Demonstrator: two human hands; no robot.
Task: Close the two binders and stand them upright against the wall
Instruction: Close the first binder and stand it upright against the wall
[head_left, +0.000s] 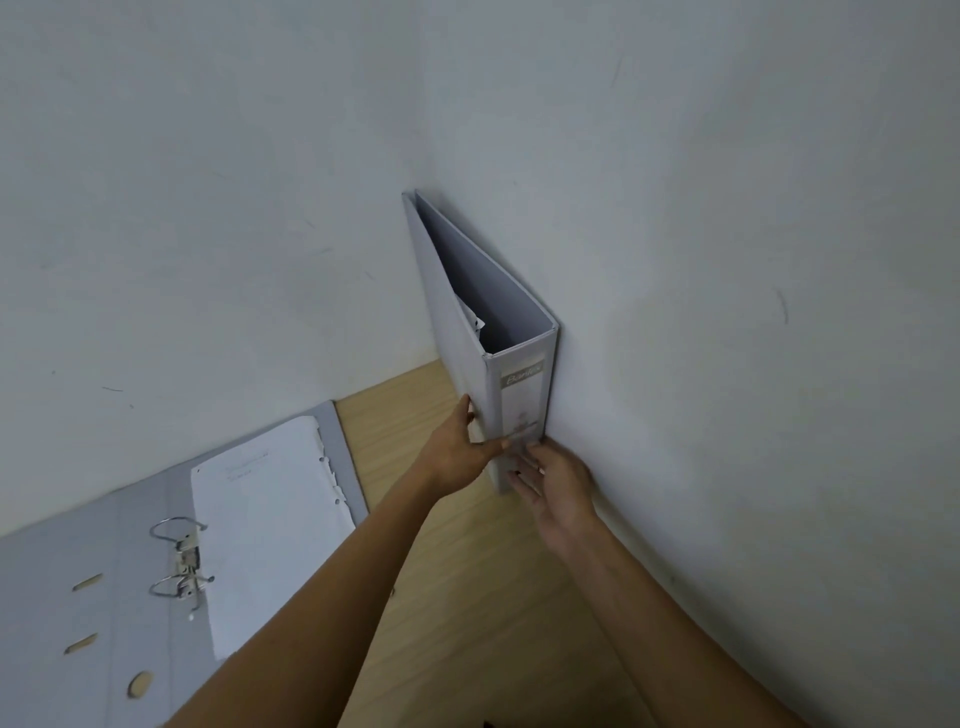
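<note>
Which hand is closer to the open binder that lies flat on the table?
Left. The left hand grips the standing binder on the side facing the open binder; the right hand is farther away, by the wall.

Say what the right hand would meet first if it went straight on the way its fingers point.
The right hand points up and left at the upright binder; its fingertips already look to be at the spine's lower end, so it would meet the binder first. Whether they touch is unclear.

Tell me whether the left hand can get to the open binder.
Probably yes. The left hand holds the upright binder, but once it lets go, nothing lies between it and the open binder on the desk.
</note>
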